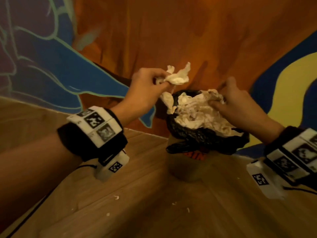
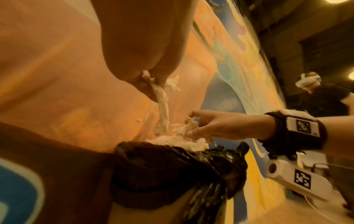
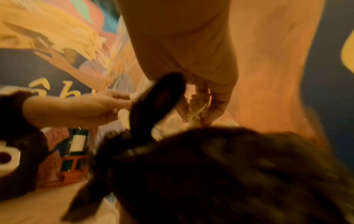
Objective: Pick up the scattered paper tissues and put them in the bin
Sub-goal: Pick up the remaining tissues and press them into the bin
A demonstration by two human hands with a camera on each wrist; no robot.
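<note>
A bin (image 1: 190,167) lined with a black bag (image 1: 193,134) stands on the wooden floor by the painted wall, heaped with crumpled white tissues (image 1: 197,112). My left hand (image 1: 151,85) is raised over the bin's left rim and pinches a crumpled tissue (image 1: 178,76), with a strand hanging down (image 2: 162,109) to the heap. My right hand (image 1: 228,102) is over the bin's far right side, its fingers curled into the tissues (image 2: 189,125) on top of the heap. In the right wrist view the fingers (image 3: 216,104) grip tissue behind the bag's edge (image 3: 157,100).
Small white tissue scraps (image 1: 117,197) lie on the wooden floor (image 1: 137,203) in front of the bin. The painted orange, blue and yellow wall (image 1: 171,31) is right behind it. Another person (image 2: 314,97) stands in the far background of the left wrist view.
</note>
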